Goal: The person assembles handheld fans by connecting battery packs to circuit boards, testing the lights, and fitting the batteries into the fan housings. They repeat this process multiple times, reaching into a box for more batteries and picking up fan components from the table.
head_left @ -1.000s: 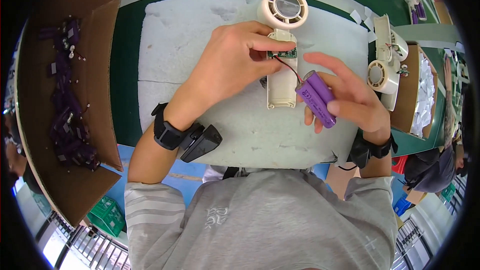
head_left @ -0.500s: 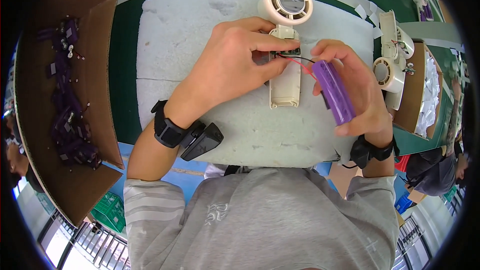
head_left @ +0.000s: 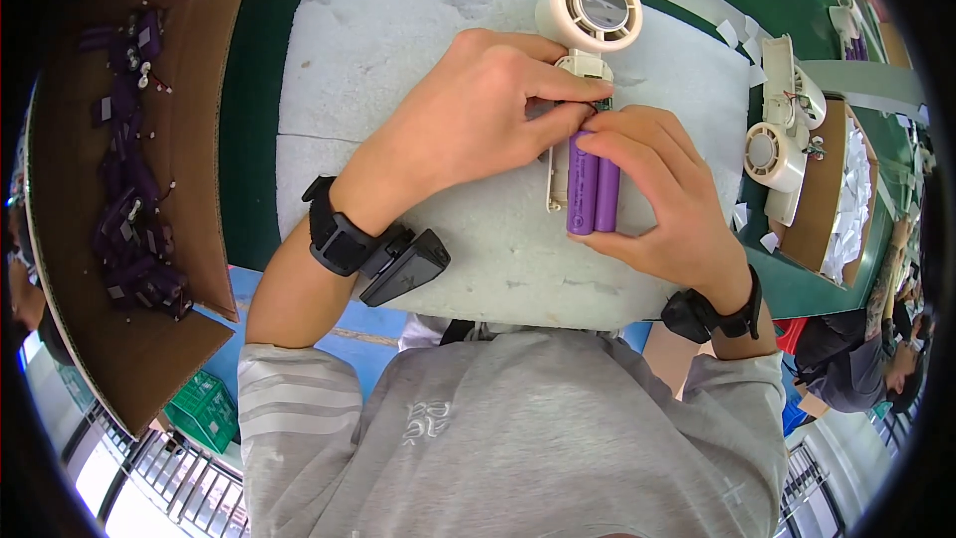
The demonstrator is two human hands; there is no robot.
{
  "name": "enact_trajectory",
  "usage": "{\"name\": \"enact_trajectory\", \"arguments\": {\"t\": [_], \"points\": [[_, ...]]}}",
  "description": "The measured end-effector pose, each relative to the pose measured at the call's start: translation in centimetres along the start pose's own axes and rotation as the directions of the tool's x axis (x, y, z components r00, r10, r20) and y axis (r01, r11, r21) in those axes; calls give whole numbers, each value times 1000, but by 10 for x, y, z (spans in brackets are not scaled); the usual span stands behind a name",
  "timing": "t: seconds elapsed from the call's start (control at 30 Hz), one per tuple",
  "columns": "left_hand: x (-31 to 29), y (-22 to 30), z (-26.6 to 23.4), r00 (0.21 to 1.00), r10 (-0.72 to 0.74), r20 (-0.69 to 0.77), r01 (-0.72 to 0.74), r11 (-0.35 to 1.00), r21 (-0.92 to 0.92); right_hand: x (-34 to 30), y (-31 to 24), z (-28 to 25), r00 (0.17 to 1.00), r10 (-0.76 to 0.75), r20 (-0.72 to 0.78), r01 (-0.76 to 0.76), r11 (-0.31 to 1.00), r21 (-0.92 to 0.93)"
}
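A cream handheld fan lies on a white foam pad, its round head at the far side and its handle opened toward me. My left hand grips the upper handle, thumb and index finger closed near a small green circuit board that they mostly cover. Between the fingers and thumb of my right hand is a purple battery pack of two cylinders side by side. The pack is over the handle shell, lined up lengthwise with it; whether it rests inside I cannot tell. The wires are mostly hidden by my fingers.
On the left stands a cardboard box with several purple battery packs. More opened fan parts lie at the right, beside a carton of white pieces. Small white scraps are scattered by the pad. Another person is at far right.
My right hand has brought the battery pack left and turned it upright along the fan handle. The red and black wires, visible before, are now mostly covered. My left hand keeps its grip.
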State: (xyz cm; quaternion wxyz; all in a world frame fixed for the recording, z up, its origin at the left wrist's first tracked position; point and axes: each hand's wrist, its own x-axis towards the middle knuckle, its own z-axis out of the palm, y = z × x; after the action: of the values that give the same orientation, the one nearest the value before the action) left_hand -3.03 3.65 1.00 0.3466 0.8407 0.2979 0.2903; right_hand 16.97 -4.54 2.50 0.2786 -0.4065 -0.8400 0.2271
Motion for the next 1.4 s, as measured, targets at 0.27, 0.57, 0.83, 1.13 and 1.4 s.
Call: {"name": "enact_trajectory", "arguments": {"t": [0.27,0.57,0.83,1.13,1.4], "points": [[-1,-2,-2,1000,5,28,-5,1000,-23,-7,-14,12,996,75,-36,-78,994,-79],[-2,2,-6,998,-4,70,7,999,-37,-10,-25,15,994,86,-68,-98,978,-187],[-1,1,-7,995,26,95,-27,1000,8,-12,-30,17,981,166,-100,-182,968,-171],[-2,-4,-7,993,-32,111,37,998,-41,-12,-28,21,968,206,-142,-230,958,-171],[-3,-7,-10,988,-47,145,58,996,-74,-3,-24,16,956,267,-117,-273,961,-39]]}}
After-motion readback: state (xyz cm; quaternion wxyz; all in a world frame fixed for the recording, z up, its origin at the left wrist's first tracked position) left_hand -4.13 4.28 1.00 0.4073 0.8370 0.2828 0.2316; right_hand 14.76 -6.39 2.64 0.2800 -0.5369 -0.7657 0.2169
